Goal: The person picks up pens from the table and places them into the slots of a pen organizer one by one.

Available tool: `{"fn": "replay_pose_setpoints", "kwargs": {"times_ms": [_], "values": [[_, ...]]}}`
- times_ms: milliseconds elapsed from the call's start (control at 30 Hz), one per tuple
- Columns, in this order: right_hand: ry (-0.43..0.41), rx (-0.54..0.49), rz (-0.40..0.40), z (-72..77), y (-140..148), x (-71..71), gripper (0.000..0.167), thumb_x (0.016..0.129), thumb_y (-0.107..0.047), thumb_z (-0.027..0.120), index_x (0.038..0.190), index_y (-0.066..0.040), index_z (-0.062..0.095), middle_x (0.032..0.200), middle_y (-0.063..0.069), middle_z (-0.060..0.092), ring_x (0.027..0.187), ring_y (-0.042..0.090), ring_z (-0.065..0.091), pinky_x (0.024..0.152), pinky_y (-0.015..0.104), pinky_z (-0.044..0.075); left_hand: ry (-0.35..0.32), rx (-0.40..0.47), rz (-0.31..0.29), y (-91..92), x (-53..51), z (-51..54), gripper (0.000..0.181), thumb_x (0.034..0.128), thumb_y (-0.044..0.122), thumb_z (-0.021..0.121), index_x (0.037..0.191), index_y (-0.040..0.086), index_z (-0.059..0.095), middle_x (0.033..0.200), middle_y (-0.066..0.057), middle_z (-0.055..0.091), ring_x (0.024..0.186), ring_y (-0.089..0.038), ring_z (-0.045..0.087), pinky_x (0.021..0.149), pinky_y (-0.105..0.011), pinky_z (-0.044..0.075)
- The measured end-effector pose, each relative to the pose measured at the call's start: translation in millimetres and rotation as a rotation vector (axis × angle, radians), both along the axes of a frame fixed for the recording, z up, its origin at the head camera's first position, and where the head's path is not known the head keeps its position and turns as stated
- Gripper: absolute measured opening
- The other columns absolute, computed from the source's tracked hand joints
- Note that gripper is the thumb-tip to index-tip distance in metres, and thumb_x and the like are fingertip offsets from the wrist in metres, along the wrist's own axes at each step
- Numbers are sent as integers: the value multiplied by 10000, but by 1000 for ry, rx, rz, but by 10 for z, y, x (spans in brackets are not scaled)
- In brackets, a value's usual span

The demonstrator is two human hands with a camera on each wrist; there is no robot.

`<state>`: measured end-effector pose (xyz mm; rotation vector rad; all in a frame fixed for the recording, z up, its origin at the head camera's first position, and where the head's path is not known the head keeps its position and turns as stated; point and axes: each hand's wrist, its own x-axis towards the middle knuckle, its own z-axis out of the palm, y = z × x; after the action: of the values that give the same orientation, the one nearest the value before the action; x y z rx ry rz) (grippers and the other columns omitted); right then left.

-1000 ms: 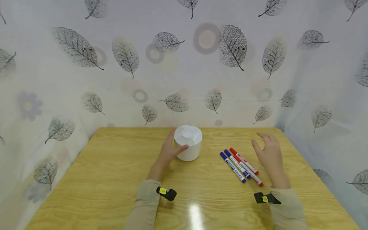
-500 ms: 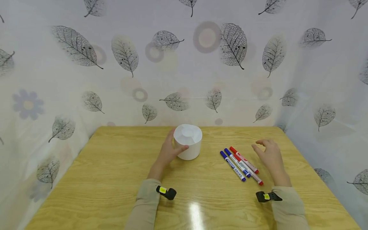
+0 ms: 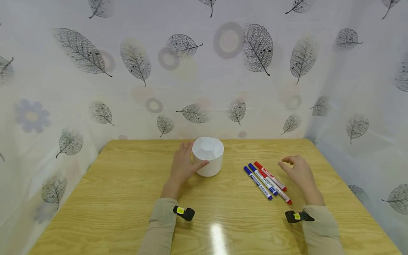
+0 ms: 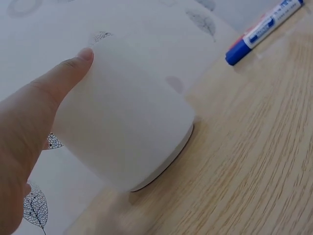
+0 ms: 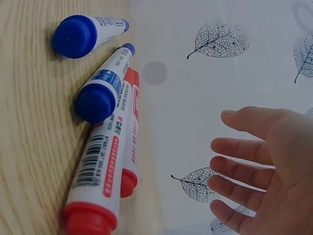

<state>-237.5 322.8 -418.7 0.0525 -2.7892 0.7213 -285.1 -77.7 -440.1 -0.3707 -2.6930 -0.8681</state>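
A white round holder (image 3: 208, 166) with dividers inside stands upright near the table's back edge. The left hand (image 3: 182, 166) is at its left side, fingers extended and thumb reaching across the front near the rim. In the left wrist view that thumb (image 4: 63, 78) lies along the holder's wall (image 4: 127, 117). Two blue-capped markers (image 3: 257, 183) and two red-capped markers (image 3: 274, 180) lie in a slanted bunch right of the holder. The right hand (image 3: 301, 173) is raised just right of them, holding nothing; the right wrist view shows its fingers (image 5: 239, 183) loosely bent and apart.
The wooden table (image 3: 121, 198) reaches back to a pale curtain (image 3: 197, 85) printed with leaves, which also hangs at both sides. In the right wrist view, a red-ended marker (image 5: 98, 171) lies closest to the camera.
The left hand's fingers have moved slightly left, away from the holder's side, while the thumb stays at its front. The right hand's fingers have drawn closer to the thumb.
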Motion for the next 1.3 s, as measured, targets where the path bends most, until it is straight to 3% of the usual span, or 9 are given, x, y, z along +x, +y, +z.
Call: {"fn": "replay_pose_setpoints", "kwargs": {"times_ms": [200, 400, 600, 1133, 1300], "values": [[-52, 24, 43, 1, 1, -31, 411, 974, -307, 584, 1149, 62, 638, 1148, 298, 590, 1046, 446, 546, 858, 589, 471, 15, -143, 38, -4, -1, 34, 1023, 760, 730, 631, 1506, 90, 348, 1542, -174, 380, 1501, -371, 195, 1190, -630, 192], [-105, 47, 110, -28, -3, -73, 406, 951, -310, 616, 1115, 59, 661, 1135, 283, 619, 1005, 412, 558, 842, 562, 482, -16, -175, 43, -10, 11, 67, 1037, 773, 756, 590, 1520, 91, 317, 1563, -174, 345, 1517, -352, 148, 1211, -609, 144], [-180, 63, 158, -91, -22, -96, 293, 900, -255, 677, 1009, 15, 709, 1033, 224, 645, 920, 346, 582, 778, 507, 504, -27, -178, 41, -18, 6, 62, 1046, 779, 771, 567, 1526, 89, 303, 1575, -165, 329, 1525, -336, 124, 1222, -588, 122], [-236, 198, 119, -165, -90, -80, 200, 852, -206, 731, 894, -11, 714, 976, 185, 643, 913, 347, 606, 801, 522, 513, -55, -184, 36, -23, 9, 54, 1059, 783, 772, 559, 1541, 90, 271, 1606, -131, 274, 1538, -298, 57, 1232, -570, 121], [-209, 228, 92, -156, -93, -61, 201, 843, -208, 714, 893, -14, 718, 969, 188, 645, 914, 365, 590, 772, 521, 496, -42, -180, 33, -24, 8, 54, 1054, 783, 768, 566, 1533, 81, 290, 1596, -142, 293, 1535, -307, 74, 1226, -580, 134]]}}
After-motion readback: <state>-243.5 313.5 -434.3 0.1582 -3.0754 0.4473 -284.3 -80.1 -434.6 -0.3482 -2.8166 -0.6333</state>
